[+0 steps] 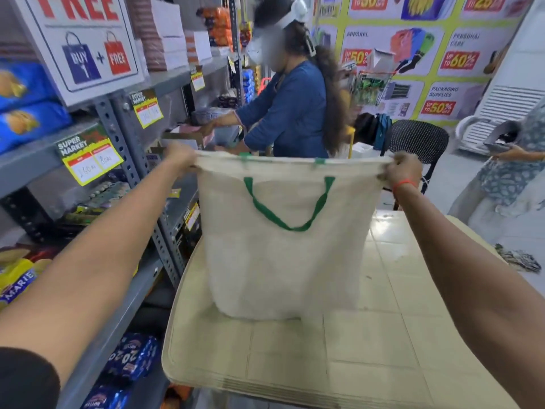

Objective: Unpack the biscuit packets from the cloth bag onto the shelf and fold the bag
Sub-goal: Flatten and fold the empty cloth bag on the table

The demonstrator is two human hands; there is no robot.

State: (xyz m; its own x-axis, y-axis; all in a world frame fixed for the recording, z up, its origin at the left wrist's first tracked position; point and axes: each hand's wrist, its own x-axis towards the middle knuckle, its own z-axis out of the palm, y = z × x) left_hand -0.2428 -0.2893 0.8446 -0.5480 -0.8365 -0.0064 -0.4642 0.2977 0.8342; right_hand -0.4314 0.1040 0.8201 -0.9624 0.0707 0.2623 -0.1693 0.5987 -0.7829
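A cream cloth bag point(283, 255) with green handles hangs flat and stretched wide above a beige plastic table point(368, 349). Its bottom edge touches the tabletop. My left hand point(180, 156) grips the bag's top left corner and my right hand point(402, 171) grips the top right corner. One green handle droops down the front of the bag. Yellow Marie biscuit packets point(17, 278) lie on the grey shelf point(124, 314) at the left, and blue packets point(132, 358) sit on the level below.
Grey metal shelving with price tags runs along the left. A person in a blue top point(292, 113) works at the shelf just beyond the bag. A black chair point(418, 140) stands behind the table. Another person point(513, 166) stands at the right.
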